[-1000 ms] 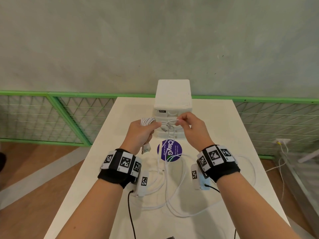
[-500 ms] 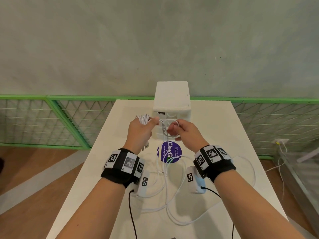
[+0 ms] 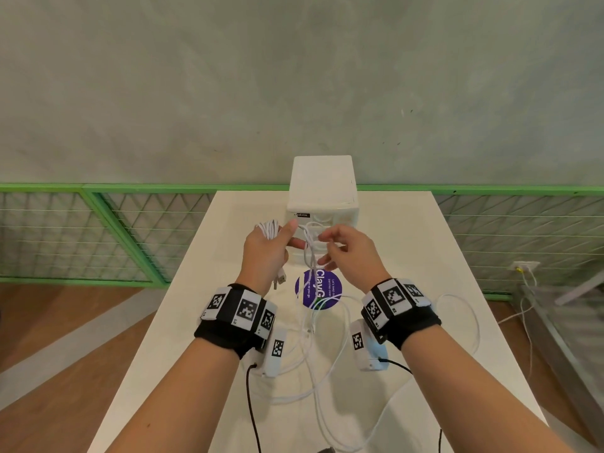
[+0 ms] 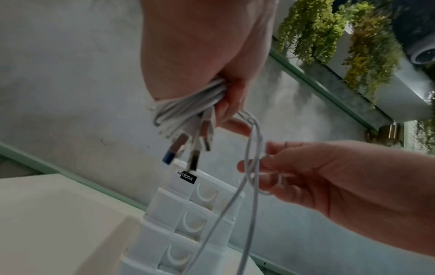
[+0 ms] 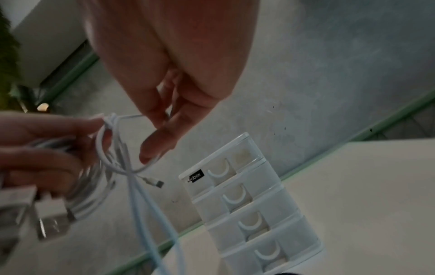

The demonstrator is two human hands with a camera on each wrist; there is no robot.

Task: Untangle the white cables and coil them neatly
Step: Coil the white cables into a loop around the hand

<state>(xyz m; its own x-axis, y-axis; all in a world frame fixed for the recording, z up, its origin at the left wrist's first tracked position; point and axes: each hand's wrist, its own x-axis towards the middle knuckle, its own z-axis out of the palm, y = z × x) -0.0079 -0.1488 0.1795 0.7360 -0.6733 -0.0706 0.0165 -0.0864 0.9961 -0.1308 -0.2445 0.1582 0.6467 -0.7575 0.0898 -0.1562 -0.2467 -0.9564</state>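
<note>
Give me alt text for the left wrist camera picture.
A left hand grips a bundle of coiled white cables with USB plugs dangling, while the right hand pinches a loose cable loop beside it. A white drawer unit stands on the table below.

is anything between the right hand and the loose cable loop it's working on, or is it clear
Nothing visible stands between them. The right hand already pinches the loose cable loop in the air, in front of the drawer box. The left hand holds the coiled bundle beside it.
</note>
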